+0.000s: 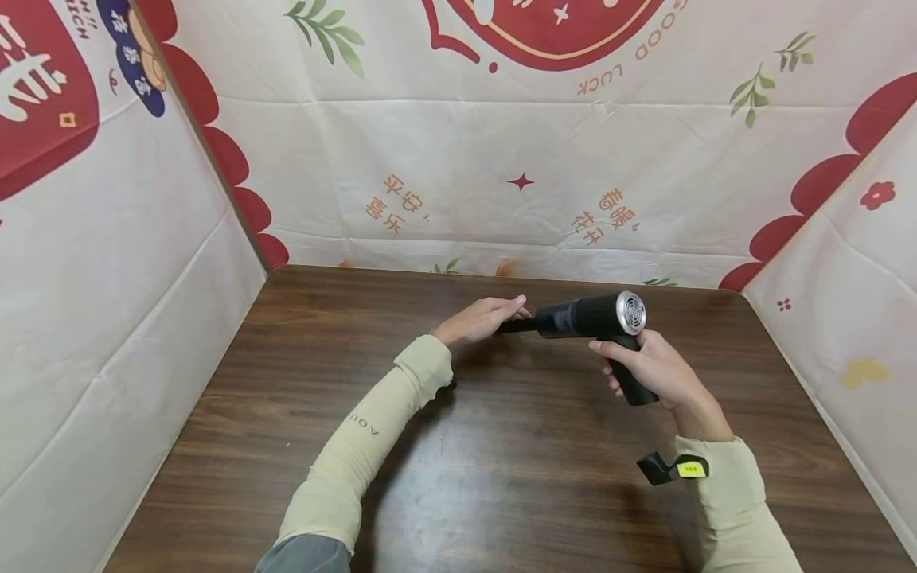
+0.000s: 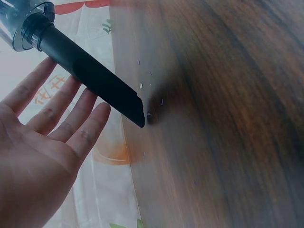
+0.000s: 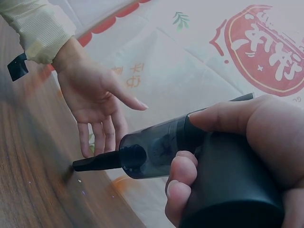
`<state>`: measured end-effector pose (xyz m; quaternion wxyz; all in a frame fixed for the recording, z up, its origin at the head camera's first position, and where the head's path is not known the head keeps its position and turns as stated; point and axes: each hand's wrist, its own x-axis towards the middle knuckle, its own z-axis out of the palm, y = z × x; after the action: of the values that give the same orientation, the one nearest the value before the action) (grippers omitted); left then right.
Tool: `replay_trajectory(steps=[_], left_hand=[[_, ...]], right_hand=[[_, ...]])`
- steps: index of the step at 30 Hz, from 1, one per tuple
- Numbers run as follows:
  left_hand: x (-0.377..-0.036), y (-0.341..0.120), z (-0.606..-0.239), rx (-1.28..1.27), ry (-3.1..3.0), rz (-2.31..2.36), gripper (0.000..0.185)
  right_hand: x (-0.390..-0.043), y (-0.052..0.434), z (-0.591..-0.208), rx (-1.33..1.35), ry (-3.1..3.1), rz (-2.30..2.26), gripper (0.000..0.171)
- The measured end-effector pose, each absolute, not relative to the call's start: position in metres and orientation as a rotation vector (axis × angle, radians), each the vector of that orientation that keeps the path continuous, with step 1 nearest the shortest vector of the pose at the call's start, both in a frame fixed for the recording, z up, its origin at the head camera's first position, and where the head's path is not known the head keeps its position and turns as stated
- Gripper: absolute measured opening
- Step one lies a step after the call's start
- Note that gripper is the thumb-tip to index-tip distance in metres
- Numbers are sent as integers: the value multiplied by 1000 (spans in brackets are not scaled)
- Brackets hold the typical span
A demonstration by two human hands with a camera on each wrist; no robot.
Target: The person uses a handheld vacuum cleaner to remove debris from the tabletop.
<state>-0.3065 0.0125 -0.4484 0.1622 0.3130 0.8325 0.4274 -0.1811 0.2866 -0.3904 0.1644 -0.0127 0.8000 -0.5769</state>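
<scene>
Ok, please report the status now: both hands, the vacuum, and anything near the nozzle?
Right hand grips handheld vacuum by its handle. Left hand open, fingers straight beside nozzle. Nozzle tip low over table, small crumbs near it.

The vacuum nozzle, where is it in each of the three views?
Head: nozzle at centre, beside the left hand.
Left wrist: upper left, slanting down over the open fingers.
Right wrist: lower left, tip near the table.
Shared landmark: the left hand.
</scene>
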Motion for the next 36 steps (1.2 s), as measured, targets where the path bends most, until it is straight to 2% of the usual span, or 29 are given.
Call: replay_trajectory(steps=[16, 25, 36], left_hand=[[-301, 14, -448, 899, 2362, 1207, 65], [-294, 10, -446, 908, 2351, 1196, 63], [-289, 5, -446, 911, 2319, 1192, 62]], right_hand=[[-173, 292, -392, -60, 2268, -1646, 46], [-166, 292, -392, -78, 2258, -1648, 36], [-162, 291, -392, -73, 2242, -1628, 37]])
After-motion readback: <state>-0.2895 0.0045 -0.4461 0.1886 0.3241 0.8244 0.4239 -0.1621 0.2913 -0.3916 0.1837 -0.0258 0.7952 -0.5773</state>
